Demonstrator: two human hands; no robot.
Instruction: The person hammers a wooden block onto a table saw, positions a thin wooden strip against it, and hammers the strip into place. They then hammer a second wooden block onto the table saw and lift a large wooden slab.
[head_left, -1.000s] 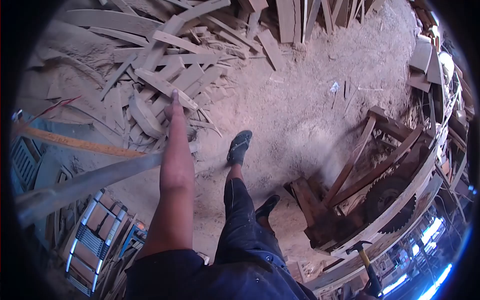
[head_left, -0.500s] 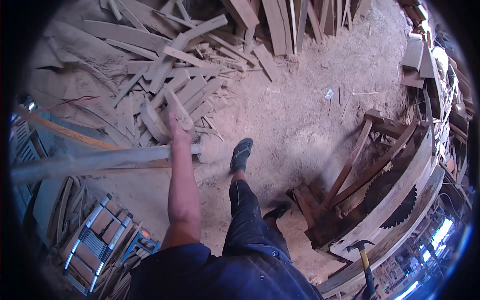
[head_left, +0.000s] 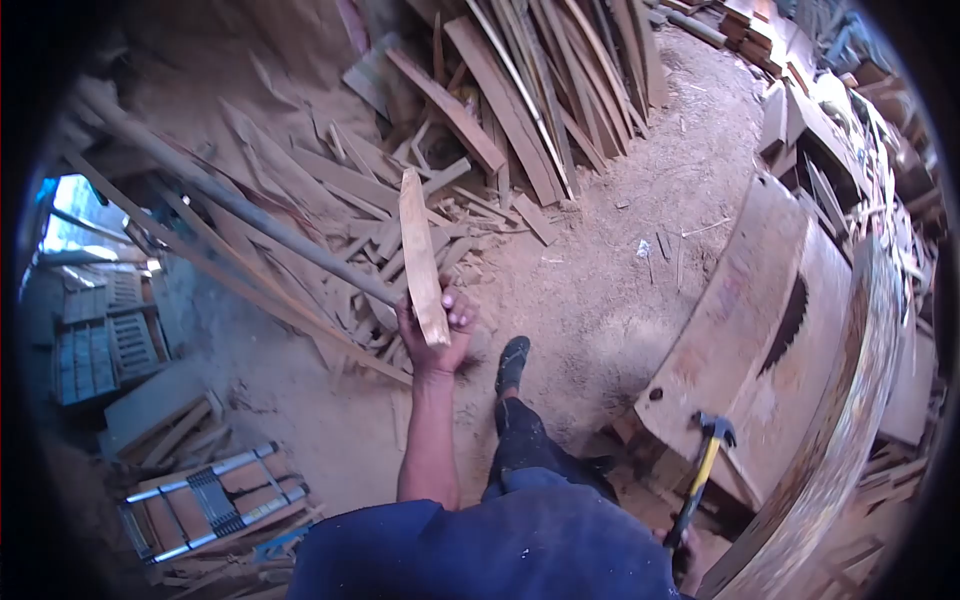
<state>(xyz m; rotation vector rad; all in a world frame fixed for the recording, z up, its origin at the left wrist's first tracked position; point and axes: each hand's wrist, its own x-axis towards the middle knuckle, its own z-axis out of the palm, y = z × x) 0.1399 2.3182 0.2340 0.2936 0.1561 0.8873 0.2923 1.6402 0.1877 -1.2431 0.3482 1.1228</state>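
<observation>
Wooden piece partly hides left hand; right hand shadowed

Right hand: dim, its fingers hard to tell apart.
Hammer: handle's end hidden in that hand.
Left hand: palm partly covered by the wooden strip.
Saw blade: mostly hidden by board.
Pole: upper end lost in shadow.
</observation>
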